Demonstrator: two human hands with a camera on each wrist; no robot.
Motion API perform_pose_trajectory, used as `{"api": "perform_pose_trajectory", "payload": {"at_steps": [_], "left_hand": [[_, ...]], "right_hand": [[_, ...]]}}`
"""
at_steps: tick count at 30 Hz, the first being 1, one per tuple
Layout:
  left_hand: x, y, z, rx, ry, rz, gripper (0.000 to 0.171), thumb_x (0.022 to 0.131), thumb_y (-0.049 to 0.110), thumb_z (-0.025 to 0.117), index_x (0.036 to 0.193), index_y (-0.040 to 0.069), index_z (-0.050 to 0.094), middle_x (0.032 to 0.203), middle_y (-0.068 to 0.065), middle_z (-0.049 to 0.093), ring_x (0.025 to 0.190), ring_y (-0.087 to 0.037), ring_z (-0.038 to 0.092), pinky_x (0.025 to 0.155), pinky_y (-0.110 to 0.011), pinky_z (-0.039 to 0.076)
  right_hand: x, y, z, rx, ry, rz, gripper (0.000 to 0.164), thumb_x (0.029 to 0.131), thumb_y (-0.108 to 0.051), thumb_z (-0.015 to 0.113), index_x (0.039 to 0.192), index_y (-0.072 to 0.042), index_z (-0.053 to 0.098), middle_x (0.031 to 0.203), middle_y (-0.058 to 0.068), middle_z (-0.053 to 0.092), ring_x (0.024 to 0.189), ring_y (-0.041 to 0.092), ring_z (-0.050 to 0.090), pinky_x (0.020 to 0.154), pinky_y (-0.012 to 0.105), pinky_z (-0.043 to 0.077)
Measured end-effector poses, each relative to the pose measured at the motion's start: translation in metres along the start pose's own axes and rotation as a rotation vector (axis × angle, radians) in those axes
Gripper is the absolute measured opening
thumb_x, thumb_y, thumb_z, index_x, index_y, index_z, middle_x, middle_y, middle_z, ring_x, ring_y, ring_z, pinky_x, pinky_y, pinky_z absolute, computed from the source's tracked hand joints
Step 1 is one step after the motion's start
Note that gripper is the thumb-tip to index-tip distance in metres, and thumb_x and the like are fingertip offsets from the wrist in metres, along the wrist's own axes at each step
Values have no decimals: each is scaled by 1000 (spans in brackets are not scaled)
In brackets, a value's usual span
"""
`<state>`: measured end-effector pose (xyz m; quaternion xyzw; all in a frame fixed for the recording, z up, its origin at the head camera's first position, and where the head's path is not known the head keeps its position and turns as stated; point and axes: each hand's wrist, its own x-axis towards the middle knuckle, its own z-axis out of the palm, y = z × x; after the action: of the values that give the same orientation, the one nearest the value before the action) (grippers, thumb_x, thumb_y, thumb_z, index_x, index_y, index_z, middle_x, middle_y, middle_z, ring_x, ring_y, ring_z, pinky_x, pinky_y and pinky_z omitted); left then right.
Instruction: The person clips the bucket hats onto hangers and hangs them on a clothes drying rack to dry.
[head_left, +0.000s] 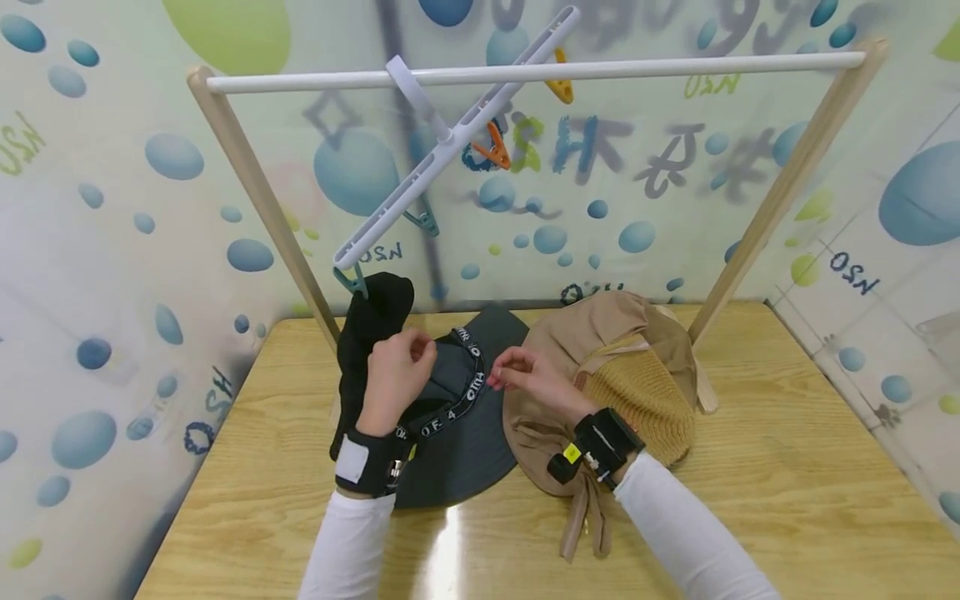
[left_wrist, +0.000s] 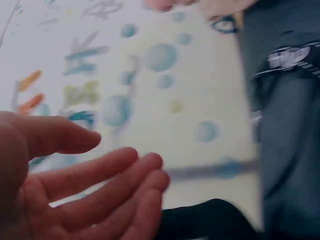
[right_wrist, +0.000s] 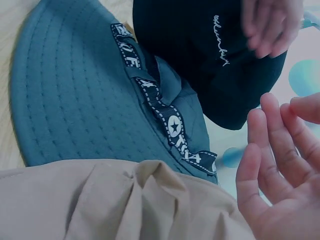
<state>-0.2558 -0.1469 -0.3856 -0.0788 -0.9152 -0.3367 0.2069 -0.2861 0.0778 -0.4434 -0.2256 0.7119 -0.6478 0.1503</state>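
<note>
Since a teal clip (head_left: pixel 362 285) apparently suspends the black cap (head_left: pixel 355 354) near the bench's (head_left: pixel 787 433) far edge, your left hand (head_left: pixel 396 375) and right hand (head_left: pixel 542 382) curve loosely, empty.

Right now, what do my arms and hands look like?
Your left sleeve and right sleeve are both white and long. The left wristband is black with a white patch; the right wristband is black too, with a yellow label on a small black attachment. Your left hand and right hand wear no gloves.
</note>
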Motion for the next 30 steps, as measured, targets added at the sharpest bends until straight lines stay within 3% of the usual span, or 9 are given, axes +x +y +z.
{"api": "perform_pose_trajectory", "payload": {"at_steps": [5, 8, 14, 17, 25, 30], "left_hand": [[-4, -22, 20, 39, -163, -144, 15, 91, 11, 62, 89, -3, 69, 80, -13, 66, 72, -31, 61, 68, -47, 47], [-2, -36, 27, 41, -220, -183, 16, 91, 10, 62, 88, -4, 69, 82, -15, 66, 74, -33, 62, 70, -48, 48], [3, -64, 23, 108, -318, -229, 22, 92, 12, 61, 82, -6, 69, 77, -15, 64, 69, -31, 59, 65, -44, 47], [5, -72, 20, 129, -356, -281, 26, 93, 14, 60, 78, -5, 69, 73, -13, 62, 67, -30, 56, 61, -42, 45], [3, -87, 20, 143, -293, -396, 24, 90, 17, 58, 83, -6, 62, 85, -21, 62, 80, -39, 58, 72, -51, 45], [0, -91, 22, 96, -304, -457, 30, 90, 18, 58, 97, -11, 56, 96, -28, 59, 89, -43, 58, 77, -53, 45]], "right_hand": [[-3, 8, 1, -6, -11, 2, 14, 97, 0, 53, 102, 11, 57, 93, 14, 67, 82, 12, 65, 80, 40, 51], [-5, 10, -1, -5, -18, -9, 14, 97, 1, 52, 102, 13, 57, 92, 15, 67, 82, 13, 65, 80, 39, 52], [-3, 9, 1, -8, -43, -21, 15, 97, 1, 51, 102, 14, 56, 93, 17, 67, 83, 14, 65, 83, 46, 50], [-2, 9, 3, -3, -46, -16, 14, 97, 1, 52, 101, 13, 56, 93, 18, 67, 82, 13, 65, 81, 43, 51], [-3, 14, 3, 2, -56, -9, 15, 97, -1, 53, 102, 14, 56, 92, 17, 67, 82, 13, 64, 78, 37, 51], [-5, 16, 3, 17, -63, -5, 15, 97, 0, 53, 102, 13, 56, 93, 18, 67, 83, 15, 65, 80, 39, 52]]}}
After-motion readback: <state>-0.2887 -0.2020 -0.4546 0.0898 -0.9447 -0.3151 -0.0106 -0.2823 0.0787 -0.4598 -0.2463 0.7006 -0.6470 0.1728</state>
